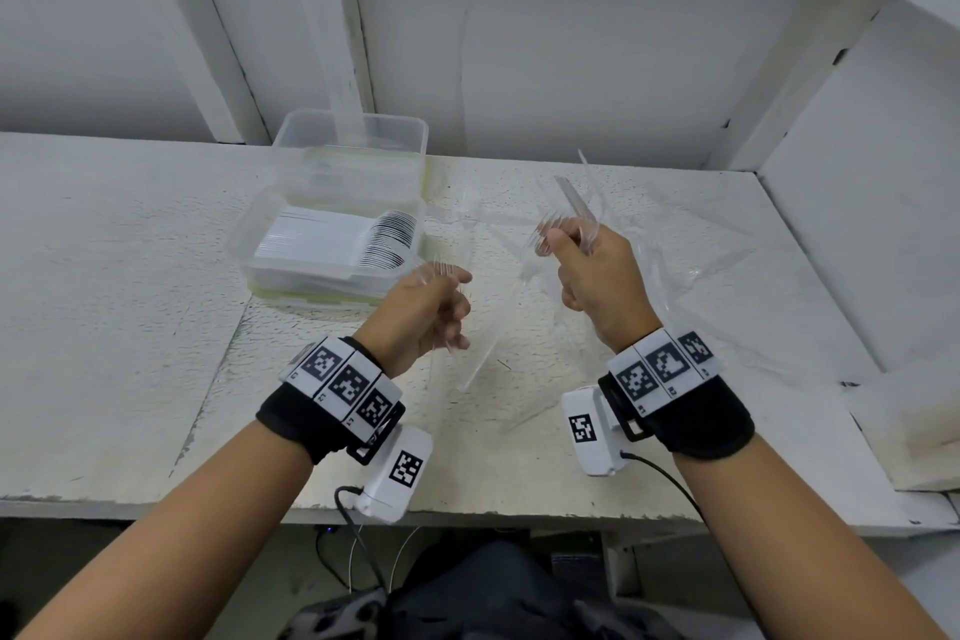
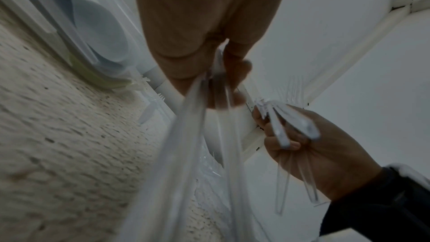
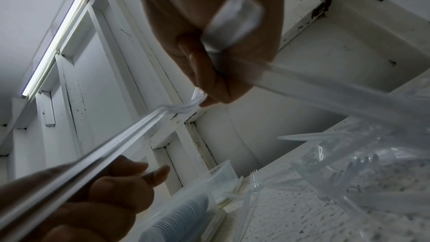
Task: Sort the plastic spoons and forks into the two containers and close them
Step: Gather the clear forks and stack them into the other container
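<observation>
My left hand (image 1: 441, 299) grips a small bunch of clear plastic forks (image 1: 442, 270), tines up, just right of the near container (image 1: 260, 244). That container holds a neat stack of white spoons (image 1: 363, 239). A second clear container (image 1: 353, 135) stands behind it, and I see nothing in it. My right hand (image 1: 563, 257) holds several clear forks (image 1: 574, 203) above the table, some handles pointing up. In the left wrist view my fingers (image 2: 232, 73) clamp blurred fork handles (image 2: 186, 154). The right wrist view shows my thumb (image 3: 204, 73) pinching forks (image 3: 197, 98).
Loose clear forks (image 1: 675, 276) lie scattered over the white table (image 1: 130, 301) right of the containers, also seen as a heap of loose forks (image 3: 360, 172). White shelf uprights (image 1: 332, 26) and a wall stand behind. The table's front edge (image 1: 519, 517) is near my wrists.
</observation>
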Demonstrator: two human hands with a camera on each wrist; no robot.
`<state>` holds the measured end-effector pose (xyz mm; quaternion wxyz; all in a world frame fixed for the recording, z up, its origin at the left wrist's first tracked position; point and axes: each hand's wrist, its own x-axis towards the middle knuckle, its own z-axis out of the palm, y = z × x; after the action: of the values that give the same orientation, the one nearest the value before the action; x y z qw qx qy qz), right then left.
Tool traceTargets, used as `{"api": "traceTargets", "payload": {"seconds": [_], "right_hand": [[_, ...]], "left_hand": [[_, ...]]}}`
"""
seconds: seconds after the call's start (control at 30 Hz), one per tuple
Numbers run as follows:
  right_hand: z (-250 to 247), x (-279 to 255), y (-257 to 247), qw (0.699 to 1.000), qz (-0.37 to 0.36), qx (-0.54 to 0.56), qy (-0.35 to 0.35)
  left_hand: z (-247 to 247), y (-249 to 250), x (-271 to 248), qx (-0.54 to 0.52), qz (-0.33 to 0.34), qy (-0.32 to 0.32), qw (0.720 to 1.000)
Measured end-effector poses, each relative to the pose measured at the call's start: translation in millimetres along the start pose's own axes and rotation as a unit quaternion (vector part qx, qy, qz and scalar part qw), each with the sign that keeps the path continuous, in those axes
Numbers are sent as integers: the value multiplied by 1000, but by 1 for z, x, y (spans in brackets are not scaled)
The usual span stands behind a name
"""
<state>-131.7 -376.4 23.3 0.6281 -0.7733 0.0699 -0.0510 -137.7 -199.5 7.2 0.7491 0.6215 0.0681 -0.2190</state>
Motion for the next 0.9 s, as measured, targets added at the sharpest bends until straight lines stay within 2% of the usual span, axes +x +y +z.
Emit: {"api": "traceTargets", "payload": {"seconds": [0.13, 0.37, 0.5, 0.7, 0.9], "right_hand": [[-2, -4, 0, 1000, -11, -19, -19], [1, -7, 2, 999, -6, -18, -25], [5, -8, 0, 996, -36, -70, -32], [14, -11, -3, 977, -80, -174, -95], [21, -11, -7, 971, -76, -185, -128]], "left_hand": [[3, -1, 4, 56, -5, 25, 998], [4, 0, 8, -34, -59, -4, 998], [8, 1, 10, -41, -52, -4, 998], [12, 1, 10, -56, -25, -19, 998], [17, 0, 11, -55, -23, -16, 998]]}}
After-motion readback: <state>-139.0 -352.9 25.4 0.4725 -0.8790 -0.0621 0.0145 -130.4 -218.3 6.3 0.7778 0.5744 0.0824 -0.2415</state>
